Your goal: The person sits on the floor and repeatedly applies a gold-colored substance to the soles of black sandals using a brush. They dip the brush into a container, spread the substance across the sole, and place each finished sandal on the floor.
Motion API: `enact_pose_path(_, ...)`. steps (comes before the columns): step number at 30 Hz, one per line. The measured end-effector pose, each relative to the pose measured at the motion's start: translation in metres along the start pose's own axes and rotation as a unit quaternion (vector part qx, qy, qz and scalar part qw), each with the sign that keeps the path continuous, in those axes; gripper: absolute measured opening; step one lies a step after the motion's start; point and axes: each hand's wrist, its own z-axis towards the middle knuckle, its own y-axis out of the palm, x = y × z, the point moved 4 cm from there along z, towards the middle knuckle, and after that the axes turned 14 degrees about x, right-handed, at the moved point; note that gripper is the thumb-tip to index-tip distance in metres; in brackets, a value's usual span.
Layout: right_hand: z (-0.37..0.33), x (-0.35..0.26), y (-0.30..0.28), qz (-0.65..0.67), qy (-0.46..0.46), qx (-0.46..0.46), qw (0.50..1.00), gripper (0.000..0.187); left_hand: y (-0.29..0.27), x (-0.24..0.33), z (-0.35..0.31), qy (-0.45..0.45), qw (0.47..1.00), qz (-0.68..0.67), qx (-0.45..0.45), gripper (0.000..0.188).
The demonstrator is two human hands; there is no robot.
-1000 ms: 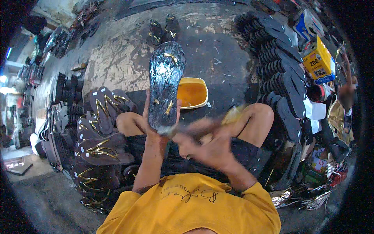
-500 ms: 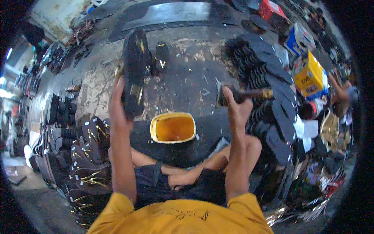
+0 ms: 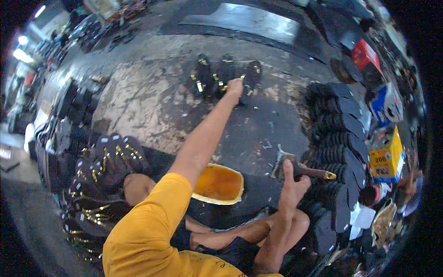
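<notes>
Left hand [image 3: 235, 87] moved to sandals [image 3: 225, 70] beyond the tub's rim [image 3: 218, 201].

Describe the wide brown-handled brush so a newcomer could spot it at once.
Start at the stacked dark flat soles on the right. At their left edge, the person's bare right hand holds the brown-handled brush. Its yellow handle tip stands out against the dark soles.

Along the right, far to near: red box [image 3: 367, 59], blue-and-white box [image 3: 386, 105], yellow box [image 3: 387, 159]; below these, white sheets [image 3: 362, 216] near crumpled gold material [image 3: 383, 225]. Across the room from me: shiny grey panel [image 3: 244, 21] on a black mat [image 3: 308, 39], beyond scuffed floor [image 3: 138, 90]. Upper left: bright lamps [image 3: 22, 56].
</notes>
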Motion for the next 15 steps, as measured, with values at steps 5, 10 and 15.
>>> enact_pose_path(5, 0.012, 0.036, -0.008, -0.007, 0.072, 0.019, 0.997, 0.053, -0.112, 0.056, -0.111, 0.006, 0.995, -0.087, 0.052, 0.025)
enact_pose_path(10, 0.0, -0.01, -0.035, 0.043, -0.071, 0.038, 0.996, 0.046, -0.395, 0.095, -0.234, -0.017, 0.939, 0.219, 0.266, 0.024)
enact_pose_path(15, -0.086, -0.064, -0.012, -0.092, -0.23, -0.104, 0.963, 0.024, -0.524, -0.01, -0.291, -0.074, 0.856, 0.445, 0.252, 0.036)
